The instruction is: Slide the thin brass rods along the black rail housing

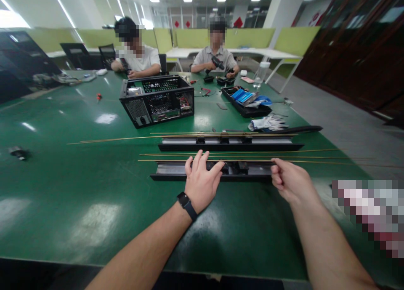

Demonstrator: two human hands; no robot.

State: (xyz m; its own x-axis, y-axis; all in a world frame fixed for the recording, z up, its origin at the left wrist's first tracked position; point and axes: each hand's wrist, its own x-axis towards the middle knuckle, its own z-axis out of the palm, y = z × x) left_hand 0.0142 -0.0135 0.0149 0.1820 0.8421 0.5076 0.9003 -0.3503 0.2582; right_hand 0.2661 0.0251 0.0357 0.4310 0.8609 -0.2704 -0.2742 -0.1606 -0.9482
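Two long black channel rails lie crosswise in front of me, the near rail and the far rail. Small black blocks sit inside the near one. Thin brass-coloured rods stretch along and past both rails. Over the near rail my left hand lies with fingers spread, and its fingertips reach the rods. My right hand is at the near rail's right end, thumb and forefinger pinched on one thin rod; the other fingers are curled in.
Beyond the rails stands an open black computer case. Right of it are a black tray of parts, white gloves and a clear bottle. Two people sit across the green table; one holds a power drill.
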